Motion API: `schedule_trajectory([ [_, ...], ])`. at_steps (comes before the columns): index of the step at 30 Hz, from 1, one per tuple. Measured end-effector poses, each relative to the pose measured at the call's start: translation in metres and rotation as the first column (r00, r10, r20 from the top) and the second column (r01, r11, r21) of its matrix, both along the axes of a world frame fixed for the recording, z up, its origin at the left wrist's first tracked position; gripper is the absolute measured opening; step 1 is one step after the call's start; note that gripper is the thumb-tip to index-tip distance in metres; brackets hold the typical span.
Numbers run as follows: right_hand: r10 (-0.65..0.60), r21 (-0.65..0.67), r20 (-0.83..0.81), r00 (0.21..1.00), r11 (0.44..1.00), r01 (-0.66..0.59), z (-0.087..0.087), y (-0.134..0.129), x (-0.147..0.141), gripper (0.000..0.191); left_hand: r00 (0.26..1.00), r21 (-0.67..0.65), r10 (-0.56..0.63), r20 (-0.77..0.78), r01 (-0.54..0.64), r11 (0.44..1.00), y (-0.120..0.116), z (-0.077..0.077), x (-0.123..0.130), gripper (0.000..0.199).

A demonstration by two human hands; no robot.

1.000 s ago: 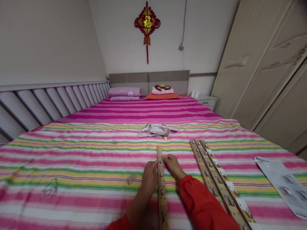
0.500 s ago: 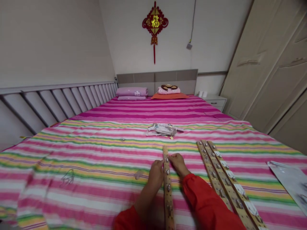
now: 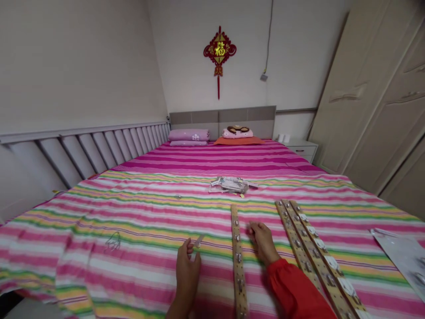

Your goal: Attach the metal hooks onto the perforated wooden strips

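Observation:
A narrow wooden strip [image 3: 236, 248] with small metal pieces along it lies lengthwise on the striped bed cover. Left of it, my left hand [image 3: 188, 261] has its thumb and fingers apart beside a small clear piece of plastic [image 3: 199, 240]; whether they touch is unclear. On the strip's other side my right hand [image 3: 262, 237] hovers off the wood with its fingers curled together, and anything between the fingertips is too small to make out. Further right, several similar strips [image 3: 307, 248] lie side by side, the outermost carrying white pieces.
Clear packaging [image 3: 230, 184] lies beyond the strip. A plastic bag [image 3: 401, 254] rests at the right, and a thin wire tangle [image 3: 113, 241] at the left. Folded bedding [image 3: 189, 135] is by the headboard; a railing [image 3: 109, 144] runs along the left side.
Both hands have left the strip. My left hand has moved left and opened near the clear plastic; my right hand has shifted right. The view has tilted slightly.

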State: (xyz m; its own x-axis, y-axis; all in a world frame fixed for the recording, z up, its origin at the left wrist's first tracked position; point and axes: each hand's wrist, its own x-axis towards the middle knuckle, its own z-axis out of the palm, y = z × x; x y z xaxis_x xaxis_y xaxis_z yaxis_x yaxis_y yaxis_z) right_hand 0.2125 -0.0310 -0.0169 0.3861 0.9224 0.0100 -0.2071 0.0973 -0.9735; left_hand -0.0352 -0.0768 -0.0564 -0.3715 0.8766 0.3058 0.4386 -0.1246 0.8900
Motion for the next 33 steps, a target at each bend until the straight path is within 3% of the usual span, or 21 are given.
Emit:
schedule_trajectory([
  [4, 0.003, -0.024, -0.067, 0.998, 1.000, -0.005, 0.009, -0.033, -0.008, 0.033, 0.999, -0.063, 0.022, -0.035, -0.024, 0.998, 0.002, 0.004, 0.004, 0.053],
  [11, -0.008, -0.058, -0.095, 0.995, 0.998, 0.003, 0.013, -0.076, -0.016, 0.025, 0.998, -0.089, 0.025, -0.057, -0.030, 0.996, 0.006, 0.017, 0.008, 0.039],
  [14, 0.007, -0.049, -0.092, 0.996, 0.999, -0.012, 0.013, -0.087, -0.021, 0.024, 1.000, -0.041, 0.004, 0.013, -0.003, 0.999, 0.008, 0.018, 0.004, 0.036],
  [16, 0.036, -0.021, -0.084, 0.996, 0.999, -0.038, 0.014, -0.093, -0.027, 0.023, 0.989, -0.028, -0.024, 0.146, 0.028, 0.999, 0.007, 0.022, 0.003, 0.039],
  [19, 0.140, 0.008, -0.049, 0.989, 0.990, -0.139, 0.018, -0.099, -0.038, 0.025, 0.905, -0.091, -0.045, 0.424, 0.092, 0.992, 0.000, 0.035, 0.007, 0.046],
  [22, 0.210, -0.004, -0.010, 0.978, 0.978, -0.210, 0.022, -0.100, -0.048, 0.031, 0.758, -0.151, -0.055, 0.650, 0.199, 0.968, -0.015, 0.053, 0.019, 0.053],
  [25, 0.207, 0.026, 0.031, 0.978, 0.978, -0.207, 0.025, -0.099, -0.057, 0.034, 0.619, -0.109, -0.131, 0.774, 0.334, 0.936, -0.032, 0.070, 0.034, 0.052],
  [27, 0.197, 0.064, 0.040, 0.980, 0.978, -0.200, 0.026, -0.099, -0.060, 0.034, 0.585, -0.100, -0.153, 0.797, 0.377, 0.921, -0.042, 0.078, 0.042, 0.051],
  [29, 0.192, 0.093, 0.047, 0.980, 0.976, -0.196, 0.029, -0.099, -0.061, 0.034, 0.610, -0.122, -0.165, 0.775, 0.401, 0.908, -0.049, 0.084, 0.047, 0.050],
  [33, 0.123, 0.103, 0.119, 0.985, 0.986, -0.135, 0.038, -0.102, -0.053, 0.034, 0.763, -0.103, -0.303, 0.570, 0.433, 0.896, -0.055, 0.093, 0.047, 0.042],
])
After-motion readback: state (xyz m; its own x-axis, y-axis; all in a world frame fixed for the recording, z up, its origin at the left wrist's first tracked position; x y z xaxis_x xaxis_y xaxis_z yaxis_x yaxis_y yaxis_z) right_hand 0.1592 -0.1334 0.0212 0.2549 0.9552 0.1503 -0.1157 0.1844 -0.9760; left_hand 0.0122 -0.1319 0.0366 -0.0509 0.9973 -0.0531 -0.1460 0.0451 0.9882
